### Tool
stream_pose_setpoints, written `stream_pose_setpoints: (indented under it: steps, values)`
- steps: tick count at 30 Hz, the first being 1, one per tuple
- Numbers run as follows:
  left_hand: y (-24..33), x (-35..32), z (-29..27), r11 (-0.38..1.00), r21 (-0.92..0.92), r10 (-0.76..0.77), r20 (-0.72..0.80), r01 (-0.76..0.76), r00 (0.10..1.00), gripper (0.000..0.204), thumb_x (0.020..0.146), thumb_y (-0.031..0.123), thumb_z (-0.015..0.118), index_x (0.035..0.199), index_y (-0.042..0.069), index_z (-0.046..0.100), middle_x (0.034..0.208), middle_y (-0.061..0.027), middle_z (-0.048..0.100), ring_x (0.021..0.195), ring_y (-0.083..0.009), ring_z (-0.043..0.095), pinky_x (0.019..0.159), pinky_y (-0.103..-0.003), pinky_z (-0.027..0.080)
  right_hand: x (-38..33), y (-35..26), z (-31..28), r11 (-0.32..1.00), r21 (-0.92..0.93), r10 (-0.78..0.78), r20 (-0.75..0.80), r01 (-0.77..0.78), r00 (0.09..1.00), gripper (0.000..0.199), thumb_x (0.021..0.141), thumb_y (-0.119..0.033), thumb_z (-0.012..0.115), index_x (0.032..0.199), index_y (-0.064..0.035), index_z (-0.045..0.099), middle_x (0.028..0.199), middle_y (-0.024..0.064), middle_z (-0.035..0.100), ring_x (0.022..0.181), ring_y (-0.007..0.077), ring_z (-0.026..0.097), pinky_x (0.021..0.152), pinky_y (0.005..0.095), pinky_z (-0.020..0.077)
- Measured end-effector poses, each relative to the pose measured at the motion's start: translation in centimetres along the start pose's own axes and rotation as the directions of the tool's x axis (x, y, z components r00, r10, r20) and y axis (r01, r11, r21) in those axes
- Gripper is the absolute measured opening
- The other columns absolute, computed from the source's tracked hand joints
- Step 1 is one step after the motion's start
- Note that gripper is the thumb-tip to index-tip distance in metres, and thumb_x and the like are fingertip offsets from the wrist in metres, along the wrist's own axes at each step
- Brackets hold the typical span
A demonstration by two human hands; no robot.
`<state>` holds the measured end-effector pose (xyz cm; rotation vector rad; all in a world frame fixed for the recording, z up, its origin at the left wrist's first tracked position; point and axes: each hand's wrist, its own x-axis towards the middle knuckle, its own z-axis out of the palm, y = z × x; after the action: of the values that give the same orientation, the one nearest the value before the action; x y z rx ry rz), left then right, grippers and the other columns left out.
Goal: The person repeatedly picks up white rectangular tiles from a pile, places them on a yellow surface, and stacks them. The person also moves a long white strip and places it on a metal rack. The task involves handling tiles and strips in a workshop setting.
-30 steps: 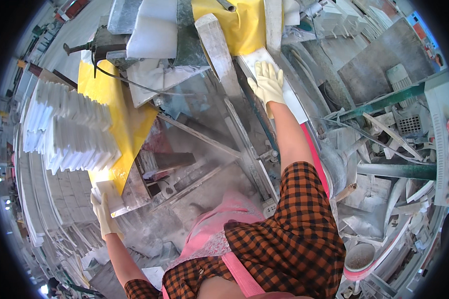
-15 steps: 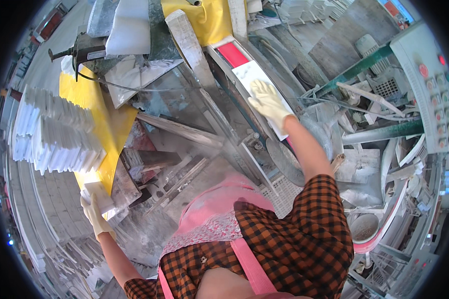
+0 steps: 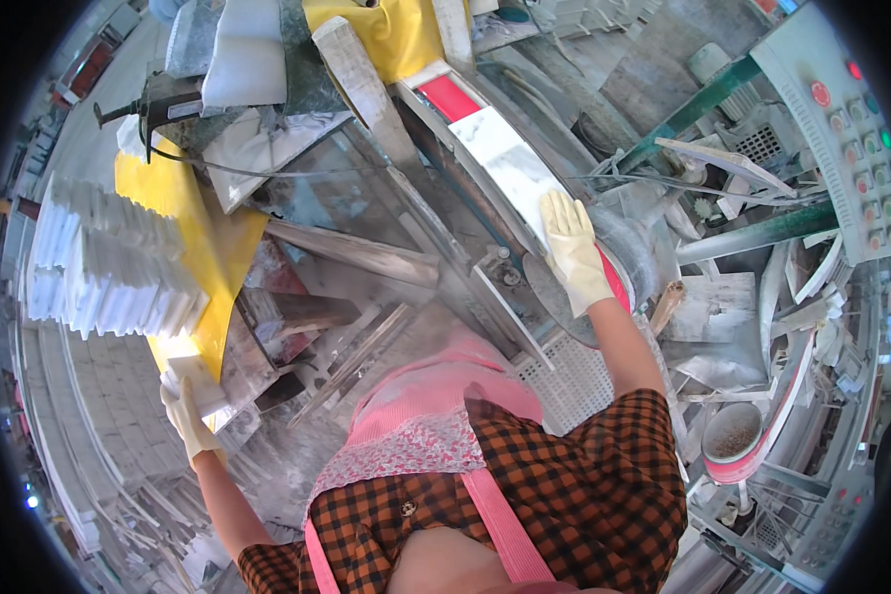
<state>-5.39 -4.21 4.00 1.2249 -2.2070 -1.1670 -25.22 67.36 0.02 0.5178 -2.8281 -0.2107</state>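
My right hand (image 3: 572, 252), in a pale rubber glove, lies with its fingers stretched out over the near end of a long white stone tile (image 3: 505, 153). The grey-veined tile sits lengthwise on a narrow red belt (image 3: 449, 97) that shows past both of its ends. To the left, my gloved left hand (image 3: 186, 421) grips the near edge of a small white stone block (image 3: 198, 384), at the lower end of a yellow sheet (image 3: 203, 233). Part of that block is hidden by the fingers and by glare.
Tall rows of thin white tiles (image 3: 109, 257) stand left of the yellow sheet. A control panel (image 3: 841, 129) with coloured buttons rises at the far right, near green metal bars (image 3: 762, 236). Wooden boards (image 3: 356, 252) cross the middle. A small bucket (image 3: 733, 433) stands lower right.
My right hand has slid back toward me along the tile, uncovering more of its veined face. My left hand keeps its hold on the block. The whole view has shifted slightly.
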Motion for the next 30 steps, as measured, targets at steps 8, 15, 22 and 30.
stream_pose_setpoints:
  steps: [8, 15, 22, 30]
  values:
    - [-2.0, 1.1, -0.3, 0.999, -0.03, -0.018, 0.001, 0.018, 1.0, 0.077, 0.091, 0.028, 0.073, 0.154, 0.0, 0.038, 0.145, -0.0193, 0.053, 0.129, -0.0293, 0.055, 0.106, -0.041, 0.045, 3.4, 1.6, -2.3, 0.985, -0.017, -0.169, -0.2, 0.169, 0.965, 0.054, 0.086, -0.011, 0.059, 0.138, 0.0032, 0.053, 0.135, 0.0192, 0.061, 0.129, 0.0283, 0.057, 0.118, 0.0462, 0.038]
    - [-3.6, 2.3, -0.5, 0.999, -0.044, -0.014, 0.041, 0.015, 0.999, 0.076, 0.087, 0.037, 0.079, 0.147, 0.002, 0.049, 0.137, -0.0175, 0.06, 0.119, -0.0277, 0.063, 0.098, -0.038, 0.054, 6.7, 1.3, 2.4, 0.984, -0.059, -0.169, 0.025, 0.171, 0.985, 0.056, 0.094, -0.012, 0.046, 0.149, 0.0006, 0.044, 0.151, 0.0178, 0.05, 0.142, 0.0274, 0.045, 0.123, 0.0453, 0.029]
    - [0.7, -2.3, 0.4, 0.954, 0.298, 0.025, -0.155, 0.023, 0.988, 0.086, 0.081, 0.049, 0.073, 0.149, 0.004, 0.045, 0.134, -0.0224, 0.063, 0.124, -0.0334, 0.063, 0.102, -0.04, 0.05, 7.6, 1.3, 1.7, 0.978, 0.116, -0.173, 0.01, 0.171, 0.985, 0.067, 0.091, -0.022, 0.058, 0.151, 0.0026, 0.041, 0.156, 0.0222, 0.043, 0.147, 0.0341, 0.038, 0.124, 0.0404, 0.0274]
    - [4.1, -3.5, 0.9, 0.968, 0.248, 0.067, -0.083, -0.044, 0.994, 0.085, 0.082, 0.034, 0.075, 0.148, -0.008, 0.041, 0.137, -0.028, 0.057, 0.128, -0.0377, 0.057, 0.105, -0.041, 0.046, 12.5, -12.1, -9.0, 0.462, 0.8, 0.23, 0.309, -0.383, 0.923, 0.044, 0.097, -0.034, 0.068, 0.125, -0.0006, 0.066, 0.097, 0.006, 0.071, 0.081, 0.0152, 0.061, 0.073, 0.0349, 0.0517]
